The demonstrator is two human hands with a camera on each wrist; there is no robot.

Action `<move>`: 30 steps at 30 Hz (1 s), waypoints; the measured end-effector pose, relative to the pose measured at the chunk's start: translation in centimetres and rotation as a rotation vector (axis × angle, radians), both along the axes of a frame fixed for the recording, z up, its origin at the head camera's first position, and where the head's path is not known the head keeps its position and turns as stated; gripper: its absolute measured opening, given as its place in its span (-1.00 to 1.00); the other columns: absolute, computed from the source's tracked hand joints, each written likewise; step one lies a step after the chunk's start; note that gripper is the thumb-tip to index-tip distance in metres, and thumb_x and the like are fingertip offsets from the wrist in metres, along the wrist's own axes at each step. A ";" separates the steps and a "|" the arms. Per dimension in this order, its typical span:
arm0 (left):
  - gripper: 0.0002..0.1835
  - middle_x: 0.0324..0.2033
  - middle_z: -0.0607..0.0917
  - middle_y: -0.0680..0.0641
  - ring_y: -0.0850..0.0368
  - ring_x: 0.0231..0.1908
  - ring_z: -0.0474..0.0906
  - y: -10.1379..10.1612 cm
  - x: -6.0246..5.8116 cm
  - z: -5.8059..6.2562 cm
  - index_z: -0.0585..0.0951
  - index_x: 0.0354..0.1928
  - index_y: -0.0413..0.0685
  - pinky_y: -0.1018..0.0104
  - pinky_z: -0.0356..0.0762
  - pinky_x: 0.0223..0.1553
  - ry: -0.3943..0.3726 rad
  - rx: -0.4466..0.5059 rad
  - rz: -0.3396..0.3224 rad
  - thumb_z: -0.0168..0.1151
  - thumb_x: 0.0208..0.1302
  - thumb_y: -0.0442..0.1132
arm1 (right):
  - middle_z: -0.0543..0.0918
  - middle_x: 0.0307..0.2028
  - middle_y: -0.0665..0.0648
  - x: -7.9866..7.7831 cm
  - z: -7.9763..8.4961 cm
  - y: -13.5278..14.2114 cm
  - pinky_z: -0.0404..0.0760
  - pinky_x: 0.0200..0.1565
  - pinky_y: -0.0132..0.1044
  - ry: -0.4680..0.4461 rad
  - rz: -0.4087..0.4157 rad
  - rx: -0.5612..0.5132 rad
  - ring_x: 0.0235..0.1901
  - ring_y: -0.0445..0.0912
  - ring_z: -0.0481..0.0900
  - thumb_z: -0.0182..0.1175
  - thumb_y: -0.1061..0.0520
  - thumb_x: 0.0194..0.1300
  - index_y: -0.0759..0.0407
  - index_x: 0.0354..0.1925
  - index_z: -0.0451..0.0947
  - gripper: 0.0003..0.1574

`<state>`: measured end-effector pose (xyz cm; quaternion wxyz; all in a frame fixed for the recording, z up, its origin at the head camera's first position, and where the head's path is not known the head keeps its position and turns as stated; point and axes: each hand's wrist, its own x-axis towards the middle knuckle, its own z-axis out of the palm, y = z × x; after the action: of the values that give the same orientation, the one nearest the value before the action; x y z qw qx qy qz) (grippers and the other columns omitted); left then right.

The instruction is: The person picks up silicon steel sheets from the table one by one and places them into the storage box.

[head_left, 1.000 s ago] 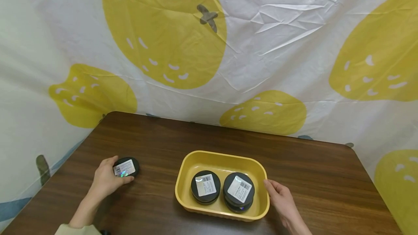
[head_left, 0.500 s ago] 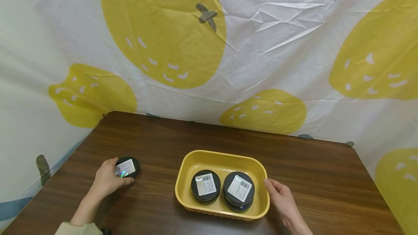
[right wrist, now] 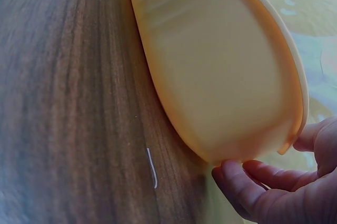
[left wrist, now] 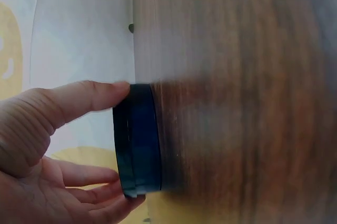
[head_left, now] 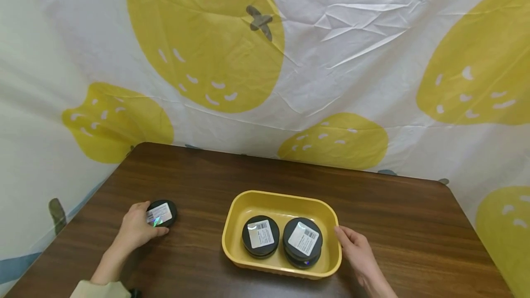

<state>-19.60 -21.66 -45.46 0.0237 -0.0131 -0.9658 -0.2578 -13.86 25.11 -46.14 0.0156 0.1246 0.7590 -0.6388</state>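
Observation:
At the left of the head view, my left hand (head_left: pixel 135 228) holds a flat round black container (head_left: pixel 159 214) with a white barcode label on top. In the left wrist view, the thumb lies on one side of the container (left wrist: pixel 138 140) and the fingers on the other, close over the table. My right hand (head_left: pixel 357 253) grips the right end of a yellow plastic tray (head_left: pixel 281 198). Its thumb is at the rim and its fingers are against the outer wall, as the right wrist view shows. Inside the tray sit two stacks of similar containers, a left stack (head_left: pixel 261 237) and a right stack (head_left: pixel 303 240).
Everything stands on a dark brown wooden table (head_left: pixel 198 174) with rounded far corners. A white cloth (head_left: pixel 232 128) printed with big yellow lemons hangs behind it and down its left side. Table surface separates the left hand from the tray.

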 end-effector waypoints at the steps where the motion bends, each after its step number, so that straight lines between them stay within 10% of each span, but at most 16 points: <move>1: -0.02 -0.02 0.33 -0.67 -0.60 -0.04 0.29 0.0 0.0 0.0 0.26 0.07 -0.76 -0.30 0.28 -0.01 0.003 -0.007 -0.003 0.54 -0.29 -0.19 | 0.61 -0.16 0.31 0.0 0.0 0.0 0.56 -0.26 -0.37 0.000 0.001 0.000 -0.27 -0.13 0.58 -0.02 0.12 0.43 0.60 0.09 0.36 -0.47; 30: -0.10 -0.05 0.41 -0.58 -0.50 -0.06 0.37 0.7 0.6 1.7 0.39 0.04 -0.63 -0.26 0.34 -0.08 0.117 0.047 -0.027 0.55 -0.34 -0.17 | 0.61 -0.14 0.31 0.0 0.0 0.1 0.56 -0.26 -0.37 -0.005 -0.003 0.011 -0.26 -0.15 0.57 -0.01 0.10 0.42 0.59 0.11 0.35 -0.45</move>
<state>-18.98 -20.92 -43.71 0.0769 -0.0405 -0.9562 -0.2794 -13.87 25.16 -46.15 0.0159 0.1276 0.7624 -0.6342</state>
